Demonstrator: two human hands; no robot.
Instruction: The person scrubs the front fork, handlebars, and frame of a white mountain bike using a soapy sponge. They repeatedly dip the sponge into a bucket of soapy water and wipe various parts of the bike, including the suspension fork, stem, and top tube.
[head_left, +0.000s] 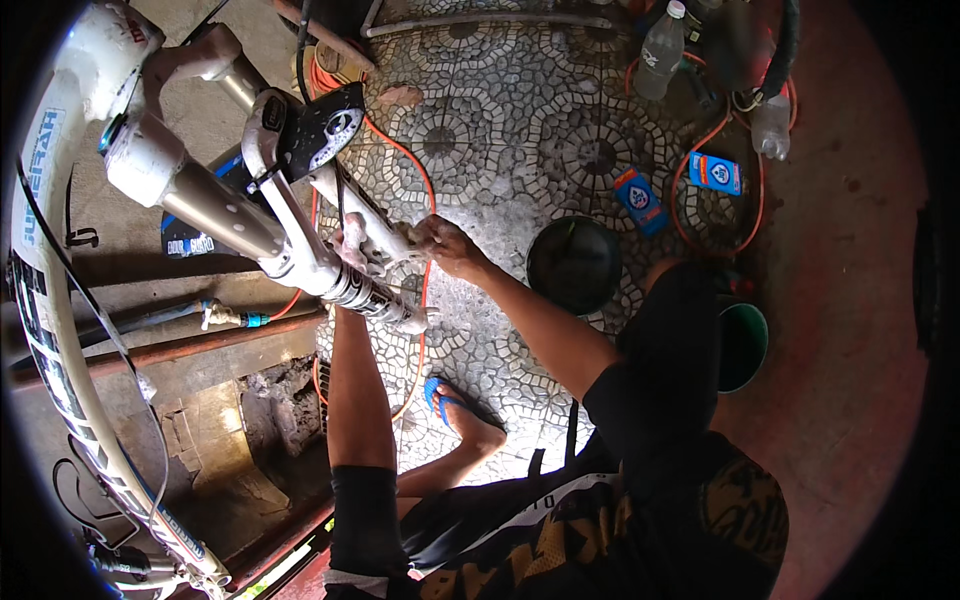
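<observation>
A white bicycle suspension fork point(292, 222) with grey stanchions and white lower legs reaches in from the upper left, spotted with foam. My right hand point(450, 248) is closed around the end of its farther leg. Beneath the nearer leg passes my left forearm; my left hand point(352, 243) shows between the two legs, coated in white suds, its fingers curled against the fork. Part of that hand is hidden by the nearer leg. A black mudguard point(325, 128) sits between the stanchions, and a white frame tube point(50, 330) curves down the left side.
A dark bucket point(574, 265) stands right of my right forearm, a green bucket point(742, 345) beyond my knee. Two blue packets point(715, 174), clear bottles point(660, 52) and an orange hose point(428, 180) lie on the patterned tile floor point(480, 110). A blue-sandalled foot point(455, 405) is below the fork.
</observation>
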